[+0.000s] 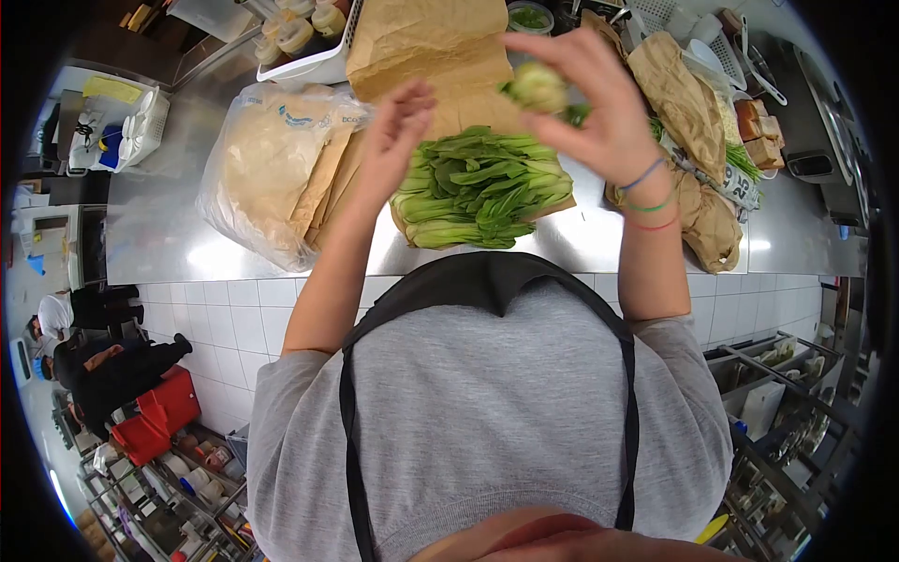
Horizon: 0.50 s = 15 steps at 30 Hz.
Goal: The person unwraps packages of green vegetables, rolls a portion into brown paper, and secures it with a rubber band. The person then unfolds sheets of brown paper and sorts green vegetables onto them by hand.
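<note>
My right hand (604, 117), with bands around its wrist, grips a head of bok choy (538, 89) between thumb and fingers, its pale cut base turned toward me. Below lies a pile of green bok choy (478, 183), leaves overlapping toward the middle, on brown paper (426, 47) that spreads up behind it. My left hand (401, 122) hovers above the paper, left of the pile, fingers loosely curled and slightly blurred, with nothing visible in it.
On the steel counter (159, 215), a clear plastic bag of brown paper (272, 169) lies to the left. Crumpled brown paper bags (702, 220) lie on the right. A white basket of bottles (309, 42) stands at the back. Another person (122, 361) is far left near a red crate (159, 417).
</note>
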Available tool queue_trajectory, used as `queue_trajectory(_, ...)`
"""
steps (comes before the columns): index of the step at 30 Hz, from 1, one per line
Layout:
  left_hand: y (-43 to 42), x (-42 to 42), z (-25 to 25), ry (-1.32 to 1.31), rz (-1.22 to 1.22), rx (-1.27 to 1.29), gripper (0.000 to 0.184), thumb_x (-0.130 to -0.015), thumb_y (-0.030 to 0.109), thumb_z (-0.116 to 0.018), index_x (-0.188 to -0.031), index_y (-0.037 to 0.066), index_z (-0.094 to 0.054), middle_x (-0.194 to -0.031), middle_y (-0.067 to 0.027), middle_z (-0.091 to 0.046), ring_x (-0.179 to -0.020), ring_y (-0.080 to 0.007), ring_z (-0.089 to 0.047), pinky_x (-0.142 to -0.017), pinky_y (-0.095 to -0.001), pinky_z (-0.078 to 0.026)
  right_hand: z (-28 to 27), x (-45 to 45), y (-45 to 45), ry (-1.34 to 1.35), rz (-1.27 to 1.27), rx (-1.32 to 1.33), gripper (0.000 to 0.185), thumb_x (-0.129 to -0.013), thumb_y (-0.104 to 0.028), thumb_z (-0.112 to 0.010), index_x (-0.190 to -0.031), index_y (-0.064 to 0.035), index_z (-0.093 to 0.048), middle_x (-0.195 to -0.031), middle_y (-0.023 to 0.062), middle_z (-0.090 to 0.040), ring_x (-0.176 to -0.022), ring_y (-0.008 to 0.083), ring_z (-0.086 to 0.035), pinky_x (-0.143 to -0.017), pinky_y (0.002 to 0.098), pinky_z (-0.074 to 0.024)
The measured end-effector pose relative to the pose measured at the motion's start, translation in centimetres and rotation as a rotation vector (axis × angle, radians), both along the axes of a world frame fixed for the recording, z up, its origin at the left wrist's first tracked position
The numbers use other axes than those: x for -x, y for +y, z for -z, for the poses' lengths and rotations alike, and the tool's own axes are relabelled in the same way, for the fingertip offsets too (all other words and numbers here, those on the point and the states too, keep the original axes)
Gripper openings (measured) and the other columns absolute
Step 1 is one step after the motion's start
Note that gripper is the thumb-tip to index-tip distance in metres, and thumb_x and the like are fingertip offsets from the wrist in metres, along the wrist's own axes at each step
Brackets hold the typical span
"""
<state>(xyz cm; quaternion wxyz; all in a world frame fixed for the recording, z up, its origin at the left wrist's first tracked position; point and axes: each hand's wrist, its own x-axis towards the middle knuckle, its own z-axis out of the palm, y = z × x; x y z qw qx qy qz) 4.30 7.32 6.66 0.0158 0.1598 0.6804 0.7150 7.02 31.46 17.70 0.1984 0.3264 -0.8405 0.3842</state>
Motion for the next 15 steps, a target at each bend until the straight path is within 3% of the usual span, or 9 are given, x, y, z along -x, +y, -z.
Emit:
queue_trajectory(3,-1.5,-0.6,-2.1,0.171,-0.189,-0.089,0.039,-0.088,0.012,-0.060,-0.125,0.003,-0.049,-0.119,-0.0101,-0.055,-0.109,-0.0176,-0.053,-0.093,-0.0322,-0.042,3.8,0.1,-3.4,-0.098,-0.098,-0.073,0.056,-0.074,-0.021,-0.069,-0.126,-0.0162,-0.051,-0.097,0.0118,-0.052,-0.093,0.0300,-0.055,-0.082,0.0368,-0.0470)
queue_trajectory(4,-2.0,-0.9,-1.8,0.173,-0.190,-0.089,0.039,-0.088,0.012,-0.060,-0.125,0.003,-0.049,-0.119,-0.0101,-0.055,-0.109,-0.0176,-0.053,-0.093,-0.0322,-0.042,6.3,0.1,-4.7,-0.158,-0.130,-0.085,0.056,-0.073,-0.020,-0.071,-0.125,-0.0139,-0.052,-0.095,0.0112,-0.052,-0.091,0.0286,-0.054,-0.081,0.0357,-0.0462)
queue_trajectory(6,-2.8,-1.8,-0.8,0.248,-0.067,0.164,0.040,-0.086,0.012,-0.062,-0.123,0.004,-0.050,-0.117,-0.0084,-0.056,-0.106,-0.0171,-0.054,-0.090,-0.0330,-0.043,11.8,-0.1,-6.9,-0.256,-0.196,-0.099,0.055,-0.071,-0.022,-0.074,-0.120,-0.0077,-0.053,-0.095,0.0120,-0.054,-0.092,0.0298,-0.054,-0.081,0.0377,-0.0450)
queue_trajectory(7,-2.9,-2.6,-1.2,0.337,-0.004,0.409,0.043,-0.084,0.015,-0.066,-0.123,0.004,-0.051,-0.113,-0.0100,-0.057,-0.105,-0.0219,-0.055,-0.088,-0.0355,-0.043,13.8,-0.2,-7.6,-0.367,-0.225,-0.125,0.050,-0.071,-0.018,-0.073,-0.114,-0.0039,-0.051,-0.107,0.0158,-0.054,-0.099,0.0343,-0.053,-0.087,0.0403,-0.0440)
queue_trajectory(8,-2.5,-3.3,-0.6,0.339,-0.001,0.407,0.043,-0.084,0.015,-0.066,-0.123,0.004,-0.051,-0.113,-0.0100,-0.057,-0.105,-0.0219,-0.055,-0.088,-0.0355,-0.043,14.6,-0.3,-7.7,-0.366,-0.222,-0.126,0.050,-0.071,-0.018,-0.073,-0.114,-0.0039,-0.051,-0.107,0.0158,-0.054,-0.099,0.0343,-0.053,-0.087,0.0403,-0.0440)
queue_trajectory(10,-1.3,-4.5,1.7,0.524,0.013,0.653,0.046,-0.082,0.019,-0.068,-0.123,0.006,-0.053,-0.109,-0.0131,-0.057,-0.102,-0.0280,-0.056,-0.087,-0.0377,-0.044,15.1,-0.3,-7.8,-0.221,-0.254,-0.062,0.046,-0.071,-0.015,-0.072,-0.110,-0.0022,-0.051,-0.106,0.0161,-0.055,-0.100,0.0346,-0.053,-0.089,0.0404,-0.0434)
queue_trajectory(14,-1.3,-5.4,3.5,0.403,-0.034,0.634,0.044,-0.081,0.018,-0.068,-0.122,0.008,-0.056,-0.107,-0.0153,-0.057,-0.098,-0.0318,-0.056,-0.085,-0.0370,-0.045,11.1,-0.2,-2.8,-0.381,-0.210,0.171,0.029,-0.077,-0.015,-0.068,-0.101,-0.0026,-0.056,-0.096,0.0117,-0.059,-0.094,0.0271,-0.057,-0.084,0.0360,-0.0457)
queue_trajectory(15,-1.3,-5.4,3.6,0.408,-0.027,0.633,0.041,-0.081,0.016,-0.068,-0.120,0.008,-0.057,-0.106,-0.0152,-0.057,-0.097,-0.0316,-0.057,-0.084,-0.0361,-0.046,11.0,0.3,-1.0,-0.350,-0.079,0.179,0.024,-0.079,-0.015,-0.067,-0.097,-0.0027,-0.058,-0.093,0.0102,-0.059,-0.091,0.0243,-0.058,-0.082,0.0339,-0.0463)
